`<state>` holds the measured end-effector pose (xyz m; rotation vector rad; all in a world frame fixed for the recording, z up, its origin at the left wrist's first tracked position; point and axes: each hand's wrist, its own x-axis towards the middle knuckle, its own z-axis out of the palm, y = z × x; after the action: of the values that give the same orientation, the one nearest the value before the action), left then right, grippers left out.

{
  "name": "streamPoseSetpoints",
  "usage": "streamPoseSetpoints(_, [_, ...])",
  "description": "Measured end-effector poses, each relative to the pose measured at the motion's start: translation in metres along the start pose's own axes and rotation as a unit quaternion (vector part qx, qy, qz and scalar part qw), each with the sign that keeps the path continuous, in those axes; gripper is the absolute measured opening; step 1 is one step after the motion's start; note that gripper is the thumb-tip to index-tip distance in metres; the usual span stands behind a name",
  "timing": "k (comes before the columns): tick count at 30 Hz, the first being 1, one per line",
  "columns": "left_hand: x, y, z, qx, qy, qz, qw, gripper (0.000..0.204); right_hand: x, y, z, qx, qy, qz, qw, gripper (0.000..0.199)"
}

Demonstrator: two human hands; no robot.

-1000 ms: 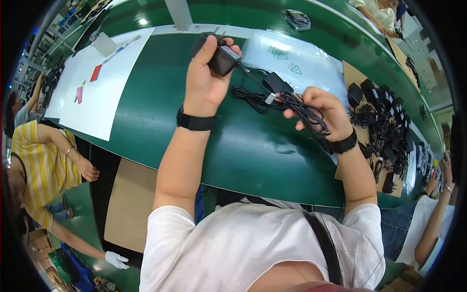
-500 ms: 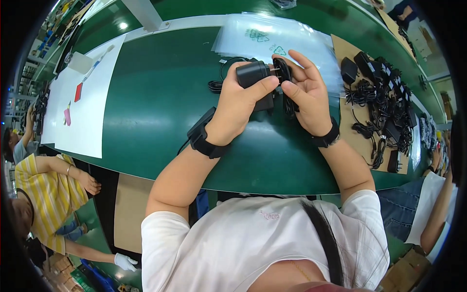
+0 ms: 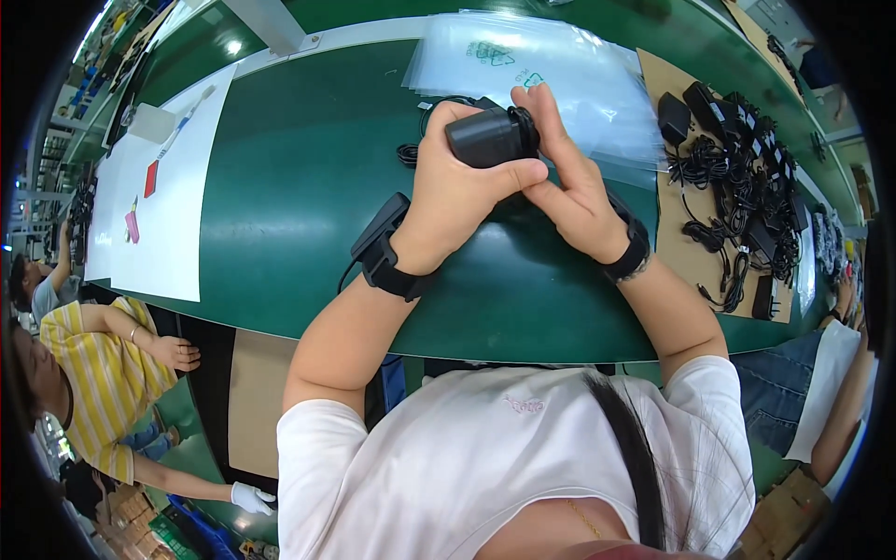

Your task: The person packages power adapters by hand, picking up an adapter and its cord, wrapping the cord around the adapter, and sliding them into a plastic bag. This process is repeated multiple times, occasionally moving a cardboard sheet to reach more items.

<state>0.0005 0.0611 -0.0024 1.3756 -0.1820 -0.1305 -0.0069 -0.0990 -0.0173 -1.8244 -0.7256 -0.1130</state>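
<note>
I held the black power adapter [image 3: 490, 138] clamped in my left hand [image 3: 457, 191] so my right hand's [image 3: 574, 191] fingers, pinched just beside it, could steady its coiled cord.

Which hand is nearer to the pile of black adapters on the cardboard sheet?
Right. The right hand is at the held black power adapter, on the side toward the pile of black adapters; the left hand grips the adapter's far side.

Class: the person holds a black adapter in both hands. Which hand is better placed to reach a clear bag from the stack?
Probably right. The right hand lies nearer the clear bags and touches only the adapter's end; the left hand wraps around it.
</note>
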Motion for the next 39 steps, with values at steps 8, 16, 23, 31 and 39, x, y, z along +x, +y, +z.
streamPoseSetpoints(8, [-0.001, 0.012, -0.011, 0.133, 0.135, 0.336, 0.922, 0.051, -0.003, -0.003, -0.007, 0.080, 0.168, 0.015, 0.982, 0.047])
streamPoseSetpoints(16, [-0.022, -0.007, 0.012, 0.140, 0.049, 0.223, 0.964, 0.053, 0.002, -0.014, 0.002, 0.507, 0.118, 0.304, 0.798, 0.028])
streamPoseSetpoints(23, [-0.010, -0.010, 0.023, -0.055, 0.043, 0.138, 0.988, 0.051, -0.014, -0.013, 0.010, 0.379, 0.089, 0.152, 0.908, 0.047])
streamPoseSetpoints(31, [0.016, -0.008, -0.004, -0.237, -0.242, 0.038, 0.940, 0.090, -0.001, -0.039, -0.019, 0.127, 0.134, 0.108, 0.977, 0.062])
streamPoseSetpoints(39, [0.038, -0.021, -0.007, 0.606, -0.123, 0.172, 0.767, 0.075, -0.011, -0.058, -0.110, 0.007, 0.396, -0.047, 0.917, 0.030])
